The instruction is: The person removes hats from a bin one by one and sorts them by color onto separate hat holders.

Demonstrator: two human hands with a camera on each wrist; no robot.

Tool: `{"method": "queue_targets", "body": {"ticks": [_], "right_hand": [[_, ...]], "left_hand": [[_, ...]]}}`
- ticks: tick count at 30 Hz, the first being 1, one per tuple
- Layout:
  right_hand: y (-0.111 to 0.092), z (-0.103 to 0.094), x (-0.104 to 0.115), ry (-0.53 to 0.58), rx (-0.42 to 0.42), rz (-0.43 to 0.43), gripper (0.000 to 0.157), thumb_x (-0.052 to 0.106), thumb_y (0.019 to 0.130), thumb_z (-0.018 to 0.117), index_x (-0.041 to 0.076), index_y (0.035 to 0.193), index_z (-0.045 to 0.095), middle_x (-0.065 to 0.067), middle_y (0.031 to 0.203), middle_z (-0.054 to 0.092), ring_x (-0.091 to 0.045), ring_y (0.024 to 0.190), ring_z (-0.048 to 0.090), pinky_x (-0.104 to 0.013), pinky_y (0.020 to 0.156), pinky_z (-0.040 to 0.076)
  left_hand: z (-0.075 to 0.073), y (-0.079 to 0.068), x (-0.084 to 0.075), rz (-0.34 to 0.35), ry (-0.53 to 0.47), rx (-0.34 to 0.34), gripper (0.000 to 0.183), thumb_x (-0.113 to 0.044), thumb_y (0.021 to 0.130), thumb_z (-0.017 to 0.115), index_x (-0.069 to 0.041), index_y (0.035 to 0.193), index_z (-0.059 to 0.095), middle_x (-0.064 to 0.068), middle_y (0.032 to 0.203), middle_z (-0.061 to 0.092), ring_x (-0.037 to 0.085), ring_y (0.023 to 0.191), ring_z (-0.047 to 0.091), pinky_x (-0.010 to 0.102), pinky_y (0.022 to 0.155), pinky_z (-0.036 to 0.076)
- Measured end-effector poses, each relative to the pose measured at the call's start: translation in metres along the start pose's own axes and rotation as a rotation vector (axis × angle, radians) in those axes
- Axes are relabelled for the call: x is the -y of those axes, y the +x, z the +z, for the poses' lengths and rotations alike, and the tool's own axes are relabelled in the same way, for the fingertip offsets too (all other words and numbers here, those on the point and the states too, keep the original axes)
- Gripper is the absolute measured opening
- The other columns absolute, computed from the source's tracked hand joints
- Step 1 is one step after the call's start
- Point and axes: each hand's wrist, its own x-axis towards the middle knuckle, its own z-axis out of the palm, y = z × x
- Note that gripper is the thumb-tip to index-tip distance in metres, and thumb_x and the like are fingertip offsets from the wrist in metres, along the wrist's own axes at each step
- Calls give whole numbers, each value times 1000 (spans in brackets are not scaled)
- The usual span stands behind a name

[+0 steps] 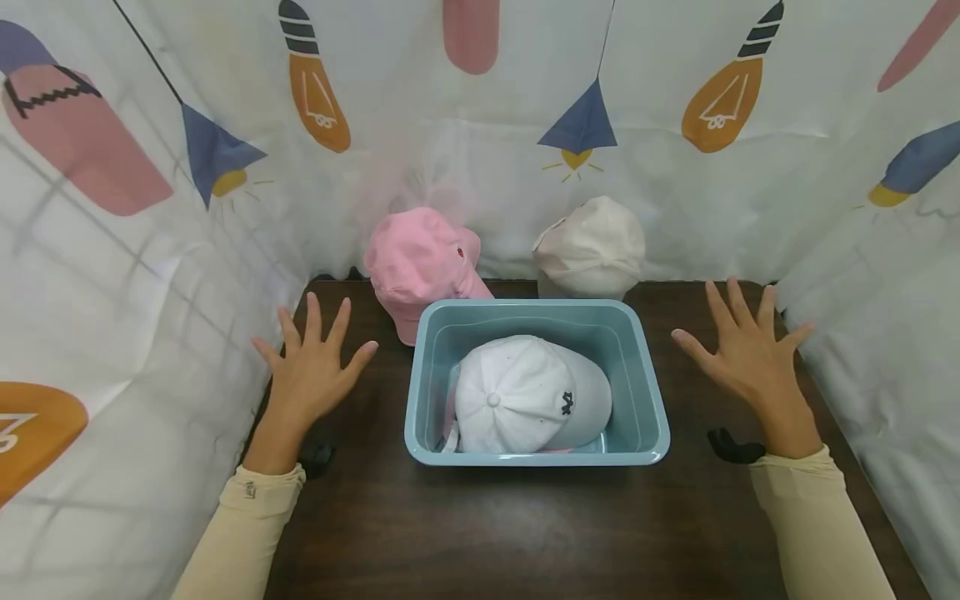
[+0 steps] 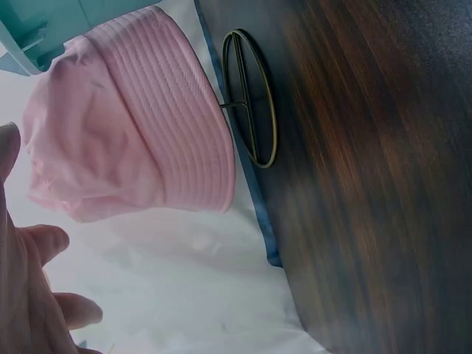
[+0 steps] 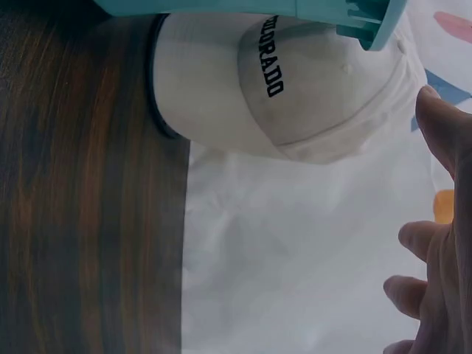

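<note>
Glossy plastic bin [image 1: 537, 459], matt cloth caps [image 1: 517, 396], wood-grained table [image 1: 487, 533]

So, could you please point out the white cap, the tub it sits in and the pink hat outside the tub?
White cap [image 1: 525, 396]: head view, on its crown.
Tub [image 1: 536, 459]: head view, on its near rim.
Pink hat [image 1: 412, 257]: head view, on its crown.

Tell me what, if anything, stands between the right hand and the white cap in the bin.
The side wall of the blue bin stands between the right hand and the white cap; nothing visible covers the cap.
</note>
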Motion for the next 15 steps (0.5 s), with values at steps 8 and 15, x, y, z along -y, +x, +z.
{"method": "queue_targets", "body": {"ticks": [8,15], "right_hand": [[-3,1,5,12,9,2,93,73,96,42,27,166,0,-9,172,-7,-48,151,-25,-86,88,-28],[-2,-5,18,58,16,-37,93,69,98,46,28,165,-2,-8,173,-1,-50,155,-6,-90,100,-8]], "left_hand": [[1,-5,-4,17,-79,24,82,-72,100,33,-30,166,7,21,171,-6,56,150,-20,91,97,-11],[3,-9,-17,51,-268,33,72,-61,106,33,-32,165,5,17,171,1,59,151,-3,90,101,-7]]}}
